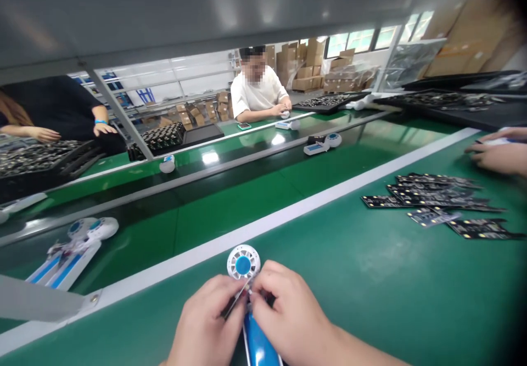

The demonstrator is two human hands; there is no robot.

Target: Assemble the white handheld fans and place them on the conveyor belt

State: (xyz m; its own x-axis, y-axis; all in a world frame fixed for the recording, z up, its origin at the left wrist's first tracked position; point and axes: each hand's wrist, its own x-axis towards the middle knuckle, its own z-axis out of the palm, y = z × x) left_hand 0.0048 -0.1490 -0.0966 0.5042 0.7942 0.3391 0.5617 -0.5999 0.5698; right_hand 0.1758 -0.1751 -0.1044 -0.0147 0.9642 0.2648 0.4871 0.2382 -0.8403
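Note:
A small hand-held fan [244,264] with a white round head, a blue hub and a blue handle [258,347] lies on the green bench between my hands. My left hand [208,322] is closed in a pinch on a thin dark strip, apparently a small circuit board [235,299], at the fan's neck. My right hand [288,314] is closed on the fan's neck from the right, fingertips meeting those of my left hand. The lower handle runs out of the frame.
Several dark circuit boards [440,201] lie spread at the right, near another person's hand [500,155]. Two assembled fans [74,248] rest on the belt at left; more fans [321,144] sit farther along. Two people sit across the line by trays [41,160] of parts.

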